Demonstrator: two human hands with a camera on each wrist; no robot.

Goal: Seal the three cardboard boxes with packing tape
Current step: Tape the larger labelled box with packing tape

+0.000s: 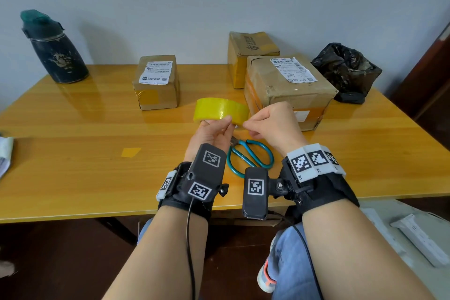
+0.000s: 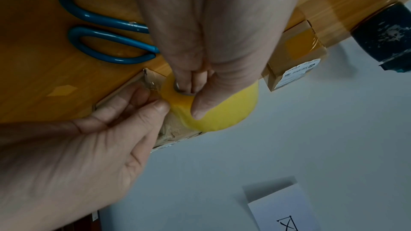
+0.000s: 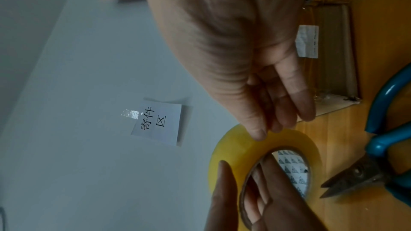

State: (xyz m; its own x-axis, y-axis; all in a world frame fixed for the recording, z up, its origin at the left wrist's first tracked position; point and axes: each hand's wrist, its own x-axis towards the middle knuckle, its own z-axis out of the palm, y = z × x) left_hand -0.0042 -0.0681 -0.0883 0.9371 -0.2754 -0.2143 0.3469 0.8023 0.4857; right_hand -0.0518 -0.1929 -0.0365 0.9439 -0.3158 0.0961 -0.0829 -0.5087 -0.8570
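Observation:
A yellow packing tape roll (image 1: pixel 221 111) is held just above the table in front of the large cardboard box (image 1: pixel 287 87). My left hand (image 1: pixel 219 126) grips it, fingers (image 2: pixel 191 80) inside the core and thumb on the outer face. My right hand (image 1: pixel 247 126) meets the roll's right rim, its curled thumb and fingertips (image 3: pixel 255 129) pinching at the outer layer of the tape roll (image 3: pixel 240 147). A small labelled box (image 1: pixel 157 81) stands to the left. A third box (image 1: pixel 250 56) stands behind the large one. I cannot see a loose tape end.
Blue-handled scissors (image 1: pixel 250 156) lie on the wooden table (image 1: pixel 73 178) right under my wrists. A dark thermos (image 1: pixel 54 48) stands far left, a black plastic bag (image 1: pixel 345 70) far right. A small yellow tape scrap (image 1: pixel 131 152) lies left of my hands.

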